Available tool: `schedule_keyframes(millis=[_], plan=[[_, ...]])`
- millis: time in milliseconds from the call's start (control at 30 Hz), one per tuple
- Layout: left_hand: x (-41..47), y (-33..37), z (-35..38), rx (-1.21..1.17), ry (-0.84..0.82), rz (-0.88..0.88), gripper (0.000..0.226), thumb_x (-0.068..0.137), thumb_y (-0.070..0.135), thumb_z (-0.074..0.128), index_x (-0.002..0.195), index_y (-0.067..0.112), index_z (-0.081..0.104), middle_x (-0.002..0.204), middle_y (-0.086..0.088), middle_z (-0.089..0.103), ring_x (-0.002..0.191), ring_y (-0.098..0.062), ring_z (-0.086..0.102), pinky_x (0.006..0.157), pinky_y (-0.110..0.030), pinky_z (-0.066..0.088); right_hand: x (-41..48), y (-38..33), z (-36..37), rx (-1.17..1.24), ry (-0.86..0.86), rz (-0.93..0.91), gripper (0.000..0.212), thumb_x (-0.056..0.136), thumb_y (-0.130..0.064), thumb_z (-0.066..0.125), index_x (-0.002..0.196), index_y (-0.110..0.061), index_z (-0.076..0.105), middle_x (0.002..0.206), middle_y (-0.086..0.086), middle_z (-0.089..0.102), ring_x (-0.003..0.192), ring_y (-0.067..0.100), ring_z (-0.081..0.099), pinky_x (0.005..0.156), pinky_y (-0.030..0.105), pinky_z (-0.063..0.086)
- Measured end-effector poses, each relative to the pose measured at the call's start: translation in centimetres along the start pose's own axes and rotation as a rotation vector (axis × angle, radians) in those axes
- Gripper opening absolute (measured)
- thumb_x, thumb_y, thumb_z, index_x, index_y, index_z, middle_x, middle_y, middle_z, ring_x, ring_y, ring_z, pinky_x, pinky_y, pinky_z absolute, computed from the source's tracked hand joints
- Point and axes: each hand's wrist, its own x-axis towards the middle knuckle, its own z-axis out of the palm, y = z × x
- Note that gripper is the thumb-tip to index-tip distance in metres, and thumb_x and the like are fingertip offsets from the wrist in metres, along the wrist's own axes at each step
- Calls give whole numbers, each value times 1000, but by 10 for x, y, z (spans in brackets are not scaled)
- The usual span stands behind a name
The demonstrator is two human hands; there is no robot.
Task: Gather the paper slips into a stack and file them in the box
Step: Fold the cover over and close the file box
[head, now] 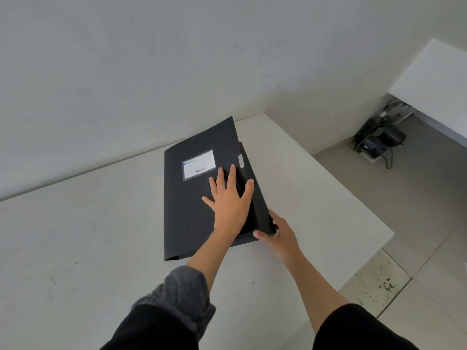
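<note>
A black file box with a white label on its lid lies flat on the white table, near the far right corner. My left hand rests flat on the lid with fingers spread, pressing near the lid's right edge. My right hand grips the box's near right corner, thumb on the front edge, fingers on the side flap. The lid sits slightly raised along the right side. No paper slips are visible.
A grey wall runs behind the table. The table's right edge drops to a tiled floor. A second white table stands at the far right, with black devices and cables on the floor beneath it.
</note>
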Motion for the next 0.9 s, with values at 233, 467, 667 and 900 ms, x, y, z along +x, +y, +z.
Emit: schedule_keyframes(millis=[233, 467, 667, 900], plan=[[21, -13, 60, 297, -111, -91, 63, 95, 49, 27, 148, 22, 11, 160, -8, 0, 145, -33, -11, 110, -63, -7, 13, 17, -26, 133, -171, -5, 52, 92, -21, 56, 141, -22, 39, 149, -6, 39, 138, 13, 34, 108, 23, 25], [23, -25, 80, 555, -118, -59, 58, 98, 41, 20, 149, 20, 0, 159, -9, -9, 144, -35, -14, 111, -62, -3, 17, 14, -34, 245, -217, 54, 39, 101, -20, 35, 139, -23, 42, 135, -15, 42, 130, 3, 34, 105, 18, 23], [16, -63, 24, 445, 70, 156, 41, 96, 29, 40, 137, 25, 41, 152, 2, 32, 141, -16, 24, 110, -40, 19, 23, 7, -9, -78, -48, 55, 48, 88, -47, 52, 135, -41, 41, 131, -8, 50, 119, 14, 47, 110, 43, 32], [-7, -110, -53, 105, 271, -430, 79, 83, 51, 55, 145, 19, 18, 152, -11, 24, 136, -35, 29, 110, -55, 27, 16, -20, 26, 27, -46, 2, 41, 94, -29, 45, 134, -39, 43, 137, -9, 48, 132, 17, 36, 111, 40, 31]])
